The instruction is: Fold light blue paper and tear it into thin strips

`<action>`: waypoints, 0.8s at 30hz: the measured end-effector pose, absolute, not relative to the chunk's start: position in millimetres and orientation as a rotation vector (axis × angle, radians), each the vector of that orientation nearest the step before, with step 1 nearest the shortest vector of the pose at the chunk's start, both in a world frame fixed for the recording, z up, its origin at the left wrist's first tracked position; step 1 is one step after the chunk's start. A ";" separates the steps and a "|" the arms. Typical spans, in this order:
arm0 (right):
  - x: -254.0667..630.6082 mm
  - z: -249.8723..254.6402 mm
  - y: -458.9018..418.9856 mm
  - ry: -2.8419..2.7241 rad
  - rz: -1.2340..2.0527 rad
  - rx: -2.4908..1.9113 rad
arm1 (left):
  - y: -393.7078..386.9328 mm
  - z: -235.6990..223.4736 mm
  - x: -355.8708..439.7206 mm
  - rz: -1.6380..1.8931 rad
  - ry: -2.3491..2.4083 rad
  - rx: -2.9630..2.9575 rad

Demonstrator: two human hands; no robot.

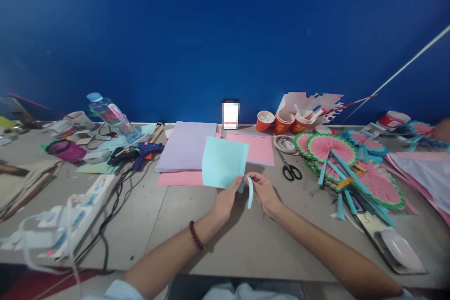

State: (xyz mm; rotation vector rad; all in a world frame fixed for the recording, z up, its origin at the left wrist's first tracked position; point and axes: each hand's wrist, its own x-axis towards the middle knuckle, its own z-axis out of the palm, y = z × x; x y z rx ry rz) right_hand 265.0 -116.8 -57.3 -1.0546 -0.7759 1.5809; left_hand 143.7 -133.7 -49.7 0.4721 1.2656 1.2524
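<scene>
A light blue sheet of paper point(223, 161) is held up in front of me, slightly curved. My left hand point(227, 199) pinches its lower right corner between thumb and fingers. A narrow light blue paper strip point(250, 194) hangs curled down from that corner, between my two hands. Close beside it, my right hand point(264, 192) is closed, with thumb and fingertips at the upper end of the strip. Whether the strip is still joined to the sheet, I cannot tell. Behind the sheet lie a purple paper stack point(186, 145) and pink paper point(260, 147).
Scissors point(291, 168) lie right of my hands, near watermelon-patterned paper fans point(332, 150). Red paper cups point(284, 123) and a phone point(231, 115) stand by the blue wall. Leftward are a blue glue gun point(146, 151), a bottle point(114, 115) and a power strip point(84, 211) with cables.
</scene>
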 end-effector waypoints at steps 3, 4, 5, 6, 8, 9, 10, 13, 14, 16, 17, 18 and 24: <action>265.4 -55.2 -116.4 -0.768 1.566 -1.059 | -133.6 -46.3 142.5 1.182 1.379 0.502; 265.4 -54.4 -116.6 -0.773 1.563 -1.058 | -133.6 -45.3 142.7 1.188 1.390 0.505; 265.4 -53.8 -116.8 -0.777 1.563 -1.056 | -133.5 -44.5 143.2 1.199 1.388 0.506; 265.4 -53.6 -117.0 -0.779 1.563 -1.052 | -133.5 -44.0 143.8 1.207 1.383 0.507; 265.2 -54.1 -117.5 -0.774 1.568 -1.039 | -133.2 -44.0 145.2 1.223 1.388 0.500; 264.9 -54.8 -117.7 -0.769 1.570 -1.037 | -133.0 -44.4 145.7 1.229 1.394 0.492; 264.6 -55.5 -117.8 -0.764 1.570 -1.039 | -132.8 -44.9 146.1 1.232 1.401 0.481; 263.4 -56.3 -118.2 -0.756 1.563 -1.053 | -131.6 -46.1 146.1 1.243 1.393 0.473; 263.0 -55.8 -118.2 -0.756 1.566 -1.057 | -131.3 -46.1 145.7 1.244 1.389 0.476; 262.4 -54.0 -118.2 -0.757 1.583 -1.062 | -130.9 -45.5 144.8 1.230 1.398 0.491; 262.4 -53.0 -118.1 -0.760 1.595 -1.062 | -130.8 -45.0 144.4 1.223 1.411 0.496; 262.4 -52.1 -118.0 -0.764 1.607 -1.060 | -130.8 -44.4 144.1 1.211 1.421 0.497; 262.4 -51.7 -118.1 -0.777 1.627 -1.040 | -132.4 -39.9 144.0 1.133 1.465 0.454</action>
